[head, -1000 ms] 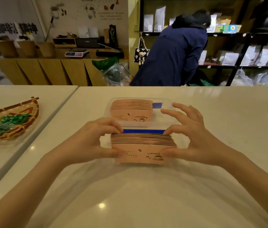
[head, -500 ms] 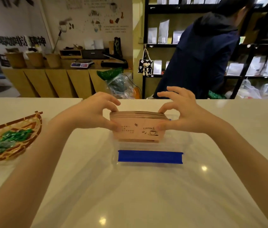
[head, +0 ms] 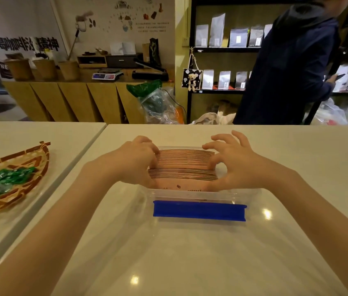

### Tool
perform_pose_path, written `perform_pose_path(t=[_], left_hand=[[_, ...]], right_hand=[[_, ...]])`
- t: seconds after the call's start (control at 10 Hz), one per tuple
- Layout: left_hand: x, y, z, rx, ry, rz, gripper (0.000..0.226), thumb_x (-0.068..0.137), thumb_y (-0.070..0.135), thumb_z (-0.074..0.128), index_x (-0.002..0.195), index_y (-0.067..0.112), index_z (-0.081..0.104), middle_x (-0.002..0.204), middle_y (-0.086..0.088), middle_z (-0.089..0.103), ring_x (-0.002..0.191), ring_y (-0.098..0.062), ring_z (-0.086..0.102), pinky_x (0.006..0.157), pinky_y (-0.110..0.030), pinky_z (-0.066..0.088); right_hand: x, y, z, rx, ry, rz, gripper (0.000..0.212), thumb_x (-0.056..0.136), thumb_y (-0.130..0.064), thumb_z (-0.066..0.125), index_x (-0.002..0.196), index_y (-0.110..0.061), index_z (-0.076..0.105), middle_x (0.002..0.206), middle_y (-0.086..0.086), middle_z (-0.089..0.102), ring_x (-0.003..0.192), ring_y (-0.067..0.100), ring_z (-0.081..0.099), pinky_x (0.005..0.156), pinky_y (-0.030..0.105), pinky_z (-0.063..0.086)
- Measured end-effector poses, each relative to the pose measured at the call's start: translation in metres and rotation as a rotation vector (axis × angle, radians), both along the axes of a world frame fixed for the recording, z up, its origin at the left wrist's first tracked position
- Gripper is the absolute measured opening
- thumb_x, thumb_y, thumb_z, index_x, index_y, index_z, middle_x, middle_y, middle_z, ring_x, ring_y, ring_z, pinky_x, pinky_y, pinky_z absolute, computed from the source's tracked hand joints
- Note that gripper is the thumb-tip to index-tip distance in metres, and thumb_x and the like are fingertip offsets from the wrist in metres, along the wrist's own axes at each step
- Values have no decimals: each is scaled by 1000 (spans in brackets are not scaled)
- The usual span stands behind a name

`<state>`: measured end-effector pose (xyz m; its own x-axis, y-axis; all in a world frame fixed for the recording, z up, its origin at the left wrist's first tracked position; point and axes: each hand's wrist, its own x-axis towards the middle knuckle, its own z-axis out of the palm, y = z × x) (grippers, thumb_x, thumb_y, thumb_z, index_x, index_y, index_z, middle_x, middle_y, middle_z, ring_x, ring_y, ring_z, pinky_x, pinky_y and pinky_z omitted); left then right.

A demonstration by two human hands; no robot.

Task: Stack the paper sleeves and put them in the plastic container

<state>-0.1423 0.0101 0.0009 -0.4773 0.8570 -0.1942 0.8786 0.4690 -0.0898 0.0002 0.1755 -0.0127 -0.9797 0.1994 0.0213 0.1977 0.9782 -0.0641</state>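
Note:
A clear plastic container (head: 252,194) with a blue clip (head: 198,211) on its near wall stands on the white table. Inside it two stacks of pink paper sleeves stand on edge, one behind the other: the near stack (head: 182,175) and the far stack (head: 185,157). My left hand (head: 135,161) grips the left ends of the stacks. My right hand (head: 230,162) grips their right ends, thumb on the near stack and fingers over the far one. The bottoms of the sleeves are hidden by the container wall.
A woven basket (head: 30,180) with green wrapped sweets sits on the neighbouring table at the left, with a gap between the tables. A person in a dark blue coat (head: 286,71) stands at the shelves beyond the table's far edge.
Both hands carried the near stack of sleeves away from me and set it down in the container against the far stack. The head view tilted upward.

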Motion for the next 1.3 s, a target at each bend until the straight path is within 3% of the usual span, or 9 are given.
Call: perform_pose_path(t=[0.4, 0.7, 0.9, 1.1, 1.3], left_hand=[[10, -3, 9, 123, 118, 11, 45, 66, 46, 71, 105, 25, 63, 141, 3, 40, 133, -20, 22, 109, -40, 25], [9, -2, 3, 122, 112, 36, 45, 67, 47, 70, 104, 26, 58, 133, 2, 46, 125, -19, 30, 104, -37, 31], [8, -6, 8, 114, -2, 79, 50, 66, 55, 66, 105, 27, 57, 134, 4, 44, 126, -17, 28, 106, -38, 28], [5, -10, 11, 109, -33, 78, 47, 65, 49, 70, 104, 28, 56, 135, 4, 43, 128, -18, 27, 107, -39, 26], [6, -15, 21, 170, -133, 99, 34, 76, 45, 61, 104, 27, 56, 132, 4, 48, 122, -16, 36, 102, -34, 32]], right_hand=[[8, 0, 11, 60, 57, 3, 52, 63, -67, 60, 103, -34, 64, 149, -8, 30, 141, 16, 6, 109, 48, -18], [7, -5, 8, 82, 60, 1, 46, 68, -61, 61, 104, -32, 61, 148, -6, 32, 140, 17, 9, 111, 49, -14], [10, -6, 11, 42, 53, -2, 48, 68, -63, 59, 104, -31, 60, 147, -6, 33, 140, 17, 10, 112, 48, -12], [12, -3, 14, -2, 61, -8, 46, 67, -62, 61, 104, -33, 59, 146, -7, 34, 139, 16, 12, 112, 46, -11], [15, 6, 24, -62, 179, -42, 25, 83, -46, 52, 100, -30, 60, 134, -6, 49, 132, 14, 29, 113, 44, 0]])
